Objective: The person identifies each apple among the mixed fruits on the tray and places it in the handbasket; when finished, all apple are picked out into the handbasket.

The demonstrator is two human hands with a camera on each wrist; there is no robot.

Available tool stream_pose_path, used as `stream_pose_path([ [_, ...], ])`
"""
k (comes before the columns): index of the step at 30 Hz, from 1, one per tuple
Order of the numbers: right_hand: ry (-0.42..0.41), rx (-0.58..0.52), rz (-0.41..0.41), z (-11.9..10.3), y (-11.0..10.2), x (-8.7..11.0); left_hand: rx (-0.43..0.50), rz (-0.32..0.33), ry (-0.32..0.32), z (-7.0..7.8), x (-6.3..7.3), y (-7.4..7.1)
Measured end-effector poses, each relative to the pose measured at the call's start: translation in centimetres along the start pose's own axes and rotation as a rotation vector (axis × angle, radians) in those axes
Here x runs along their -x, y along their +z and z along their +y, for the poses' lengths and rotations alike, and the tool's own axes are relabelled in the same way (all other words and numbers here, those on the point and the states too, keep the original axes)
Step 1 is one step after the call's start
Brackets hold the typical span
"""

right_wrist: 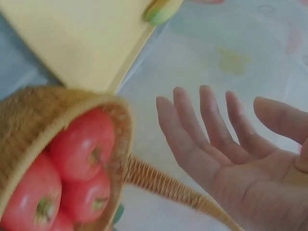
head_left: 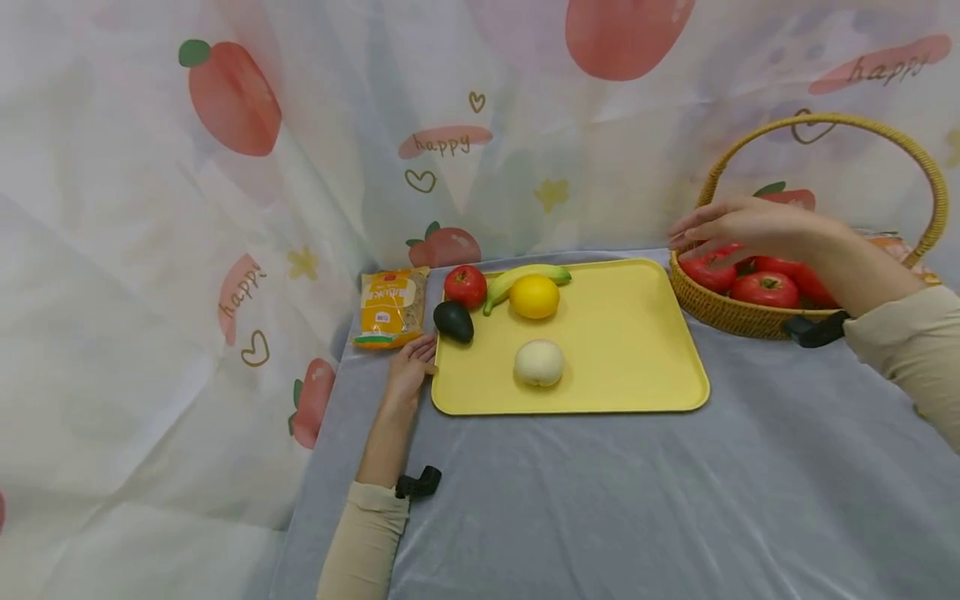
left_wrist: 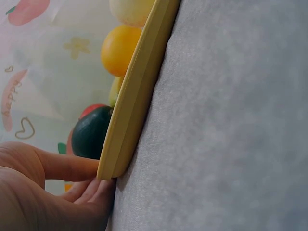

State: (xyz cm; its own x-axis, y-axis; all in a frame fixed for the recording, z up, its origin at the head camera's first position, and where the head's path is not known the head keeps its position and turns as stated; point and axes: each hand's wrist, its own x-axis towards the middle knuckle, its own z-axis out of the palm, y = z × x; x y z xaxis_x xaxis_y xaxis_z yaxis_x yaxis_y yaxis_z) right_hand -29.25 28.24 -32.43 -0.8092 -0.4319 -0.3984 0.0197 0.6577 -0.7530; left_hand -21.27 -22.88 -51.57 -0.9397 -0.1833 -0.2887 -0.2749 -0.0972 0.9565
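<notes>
My left hand (head_left: 408,371) is at the left end of a yellow tray (head_left: 630,350), thumb touching the rim and fingers loosely extended beside it. On the tray, near that hand, lie a dark green avocado (head_left: 454,322), a red apple (head_left: 466,287), a green-yellow banana (head_left: 517,279) and a yellow lemon-shaped fruit (head_left: 534,297). A round cream-coloured fruit (head_left: 539,363) sits closer to the tray's front. Over the left side of a wicker basket (head_left: 720,314), my right hand (right_wrist: 240,139) hovers with fingers spread and nothing in it. Red apples (right_wrist: 82,144) fill the basket.
A yellow packet (head_left: 390,307) lies left of the tray, by the left fingertips. The basket's tall arched handle (head_left: 847,121) rises behind the right forearm. Grey cloth (head_left: 570,500) covers the table, and a printed curtain (head_left: 337,150) hangs behind and to the left.
</notes>
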Motion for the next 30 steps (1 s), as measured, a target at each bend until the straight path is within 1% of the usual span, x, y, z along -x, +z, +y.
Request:
stream_pose_path([
  [4, -0.002, -0.067, -0.031, -1.1, 1.0, -1.2, 0.008, 0.009, -0.005, -0.1, 0.0, -0.1],
  [8, -0.006, -0.204, -0.061, -2.1, 2.0, -2.5, 0.017, 0.016, -0.002, -0.3, -0.1, -0.2],
  [11, -0.018, -0.272, -0.095, -2.9, 2.6, -3.5, 0.022, 0.019, 0.009, -0.4, -0.2, -0.3],
  [14, -0.032, -0.277, -0.122, -3.6, 3.3, -4.5, 0.024, 0.021, 0.015, -0.5, -0.2, -0.3],
  [24, -0.055, -0.319, -0.130, -5.3, 5.4, -6.7, 0.014, 0.009, 0.029, -0.2, -0.2, -0.1],
  [30, -0.083, -0.338, -0.140, -6.4, 6.7, -8.2, 0.006, 0.019, 0.038, -0.2, -0.2, -0.1],
])
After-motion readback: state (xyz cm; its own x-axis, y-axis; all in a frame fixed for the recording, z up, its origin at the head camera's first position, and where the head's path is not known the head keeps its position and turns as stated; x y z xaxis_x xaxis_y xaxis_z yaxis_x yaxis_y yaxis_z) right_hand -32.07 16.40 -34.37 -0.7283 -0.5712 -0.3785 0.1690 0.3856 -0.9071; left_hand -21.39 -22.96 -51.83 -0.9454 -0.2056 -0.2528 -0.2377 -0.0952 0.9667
